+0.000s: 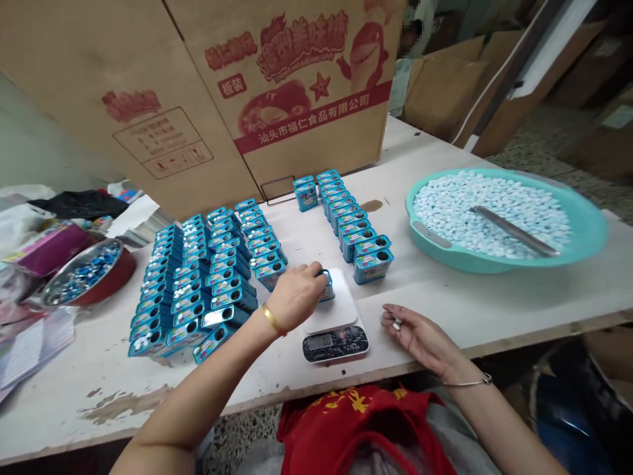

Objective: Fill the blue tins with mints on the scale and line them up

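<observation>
My left hand [302,293] is closed around a small blue candy tin [327,290] on the white platform of a digital kitchen scale [341,316]. The fingers hide most of that tin. To the right of the scale, my right hand [420,335] is turned partly upward with its fingers curled, holding a few small white candies [396,324]. Behind the scale runs a row of blue tins [373,265] with round openings on top. Left of my left arm, several more rows of the same tins [227,280] stand close together, some with white candies on their lids.
A turquoise basin [455,257] of white and pale blue candies, with a metal scoop [514,231] on them, stands at the right. A large cardboard box [306,145] blocks the back. A bowl [116,280] of blue and silver pieces sits at the left.
</observation>
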